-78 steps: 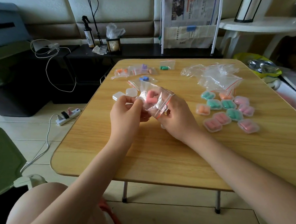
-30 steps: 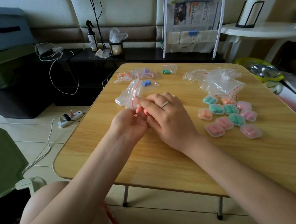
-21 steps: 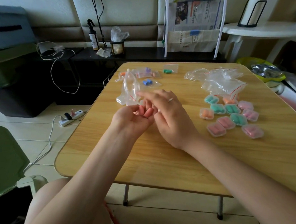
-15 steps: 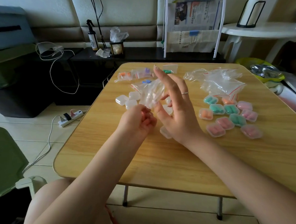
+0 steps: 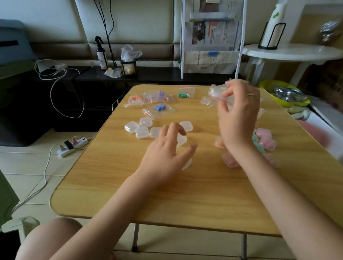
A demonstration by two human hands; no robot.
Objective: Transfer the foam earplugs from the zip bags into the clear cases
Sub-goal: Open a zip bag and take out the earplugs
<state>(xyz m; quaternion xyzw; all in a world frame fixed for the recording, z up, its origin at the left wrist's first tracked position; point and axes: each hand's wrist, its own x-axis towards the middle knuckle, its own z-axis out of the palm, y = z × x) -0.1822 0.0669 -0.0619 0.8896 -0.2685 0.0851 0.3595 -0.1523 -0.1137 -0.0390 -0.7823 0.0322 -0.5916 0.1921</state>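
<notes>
My right hand [image 5: 237, 114] is raised over the far right of the wooden table [image 5: 164, 197] and pinches a crumpled empty zip bag [image 5: 216, 92]. My left hand [image 5: 166, 151] hovers palm down, fingers loosely spread, over an open clear case [image 5: 181, 140]; I see no earplug in it. Several empty clear cases [image 5: 141, 132] lie just left of that hand. Zip bags with blue earplugs [image 5: 160, 108], orange earplugs [image 5: 135, 99] and green earplugs [image 5: 184, 95] lie farther back. Filled cases [image 5: 264, 133] sit behind my right forearm, partly hidden.
More empty bags [image 5: 206, 101] lie under the held bag. A white side table [image 5: 286, 54] and a yellow bowl [image 5: 265, 86] stand at the right. A power strip [image 5: 73, 146] and cables lie on the floor at the left.
My right hand has carried the emptied zip bag from the middle to the far right. My left hand has turned palm down and moved over the open case.
</notes>
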